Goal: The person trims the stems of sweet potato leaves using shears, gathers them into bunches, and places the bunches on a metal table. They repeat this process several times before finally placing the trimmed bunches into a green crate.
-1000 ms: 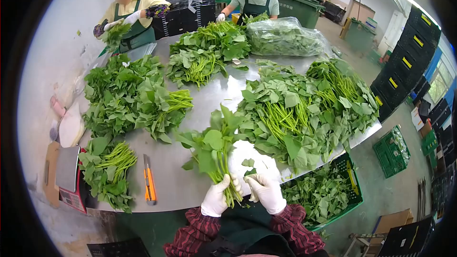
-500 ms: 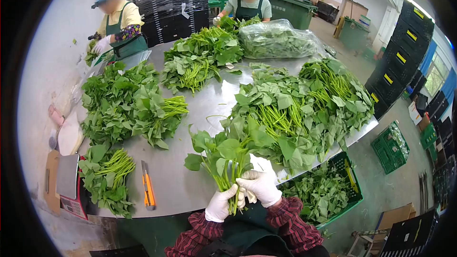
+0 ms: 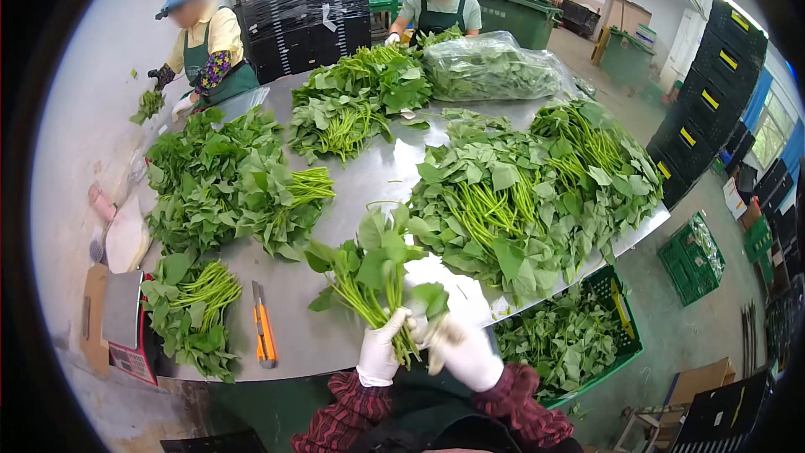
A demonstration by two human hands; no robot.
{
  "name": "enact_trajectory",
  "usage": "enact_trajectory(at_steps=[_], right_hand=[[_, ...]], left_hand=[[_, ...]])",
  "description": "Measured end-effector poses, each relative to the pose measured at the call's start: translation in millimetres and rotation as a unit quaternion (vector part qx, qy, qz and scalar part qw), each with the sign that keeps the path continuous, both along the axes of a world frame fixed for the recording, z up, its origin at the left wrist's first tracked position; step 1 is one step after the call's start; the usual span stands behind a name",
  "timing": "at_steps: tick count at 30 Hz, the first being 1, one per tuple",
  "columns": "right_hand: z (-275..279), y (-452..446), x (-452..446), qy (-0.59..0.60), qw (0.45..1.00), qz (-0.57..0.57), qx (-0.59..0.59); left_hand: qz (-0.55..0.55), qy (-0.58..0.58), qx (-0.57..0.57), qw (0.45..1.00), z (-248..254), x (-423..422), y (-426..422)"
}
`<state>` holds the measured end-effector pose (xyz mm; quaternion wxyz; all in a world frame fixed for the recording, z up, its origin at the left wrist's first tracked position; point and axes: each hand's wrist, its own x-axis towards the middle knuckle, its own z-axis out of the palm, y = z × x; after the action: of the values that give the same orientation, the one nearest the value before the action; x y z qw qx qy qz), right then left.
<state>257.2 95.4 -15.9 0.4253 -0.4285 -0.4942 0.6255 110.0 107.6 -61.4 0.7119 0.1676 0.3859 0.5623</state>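
Note:
My left hand (image 3: 381, 352), in a white glove, is closed round the stems of a bunch of leafy greens (image 3: 369, 273), leaves pointing up over the table edge. Just right of the stems is my right hand (image 3: 463, 351), gloved too and blurred by motion. A single leaf (image 3: 431, 298) shows above its fingers; whether they grip it is unclear. A large heap of greens (image 3: 511, 193) lies beyond on the right. To the left are another heap (image 3: 210, 176), a small bunch (image 3: 197, 310) and an orange utility knife (image 3: 263, 327).
The metal table (image 3: 335, 226) also bears a middle heap (image 3: 360, 92) and a plastic bag of greens (image 3: 495, 71). A green crate (image 3: 633, 340) of leaves stands below its right edge. A red scale (image 3: 130, 361) is at left. Two co-workers (image 3: 197, 50) (image 3: 440, 8) stand across the table.
The held bunch has moved slightly left since half a second ago, and my right hand has come away from its stems. The left co-worker has lowered a bunch of greens.

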Motion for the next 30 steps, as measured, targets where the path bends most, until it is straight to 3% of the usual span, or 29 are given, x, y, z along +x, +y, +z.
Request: enact_trajectory(at_steps=[1, 3, 7, 9, 10, 11, 13, 15, 16, 18, 19, 21, 23, 25, 27, 28, 29, 30], right_hand=[[2.7, 14.3, 4.5, 0.02, 0.997, -0.078, -0.001], [-15.2, 34.8, 15.8, 0.03, 0.991, -0.13, 0.016], [-14.5, 38.4, 20.4, 0.041, 0.996, -0.082, -0.001], [-24.1, 41.5, 16.0, -0.046, 0.996, -0.073, 0.009], [-41.0, 49.1, 10.5, -0.157, 0.953, -0.14, 0.218], [-52.7, 47.2, 15.0, -0.156, 0.953, -0.14, 0.218], [-25.8, 38.9, 14.0, 0.034, 0.996, -0.079, -0.011], [-25.6, 37.8, 17.4, 0.053, 0.995, -0.045, -0.074], [-30.6, 36.0, 17.9, -0.061, 0.991, -0.088, 0.082], [-38.1, 39.9, 18.4, -0.291, 0.875, -0.147, 0.358], [-38.8, 35.3, 14.4, -0.346, 0.815, -0.187, 0.426], [-28.0, 27.5, 14.0, -0.37, 0.755, -0.196, 0.504], [-50.8, 31.5, 15.8, -0.364, 0.756, -0.232, 0.493], [-65.8, 33.9, 20.0, -0.358, 0.756, -0.265, 0.48], [-68.5, 35.4, 29.9, -0.487, 0.628, -0.396, 0.461], [-33.3, 45.3, 48.9, -0.379, 0.666, -0.471, 0.437], [-23.5, 58.3, 78.6, -0.293, 0.694, -0.583, 0.305], [-39.4, 64.9, 136.1, -0.166, 0.77, -0.587, 0.187]], left_hand=[[-0.029, -0.026, 0.013, 0.999, 0.6, 2.0, -1.4], [-0.056, -0.019, 0.021, 0.998, -1.0, 5.9, -4.3], [-0.097, -0.046, 0.056, 0.993, 1.4, 14.9, -8.7], [-0.109, -0.043, 0.072, 0.991, 3.9, 16.9, -10.3], [-0.131, -0.043, 0.071, 0.988, 4.5, 16.4, -10.0], [-0.152, -0.043, 0.069, 0.985, 4.7, 15.3, -9.8], [-0.164, -0.051, 0.054, 0.984, 5.6, 13.2, -8.3], [-0.176, -0.061, 0.038, 0.982, 8.2, 12.6, -9.0], [-0.178, -0.043, 0.036, 0.982, 11.6, 13.7, -9.9], [-0.181, -0.026, 0.032, 0.983, 10.6, 15.8, -10.2], [-0.174, -0.058, 0.041, 0.982, 9.7, 17.5, -9.4], [-0.167, -0.091, 0.049, 0.981, 7.9, 22.1, -10.9], [-0.131, -0.075, 0.028, 0.988, 11.5, 30.4, -12.9], [-0.179, -0.075, 0.057, 0.979, 13.2, 28.1, -9.6], [-0.206, -0.131, 0.024, 0.969, 20.3, 25.4, -9.5], [-0.196, -0.113, 0.013, 0.974, 29.2, 18.1, -12.0], [-0.183, -0.065, 0.032, 0.98, 22.9, 8.6, -13.9], [-0.137, -0.056, 0.04, 0.988, 17.3, 0.1, -14.2]])
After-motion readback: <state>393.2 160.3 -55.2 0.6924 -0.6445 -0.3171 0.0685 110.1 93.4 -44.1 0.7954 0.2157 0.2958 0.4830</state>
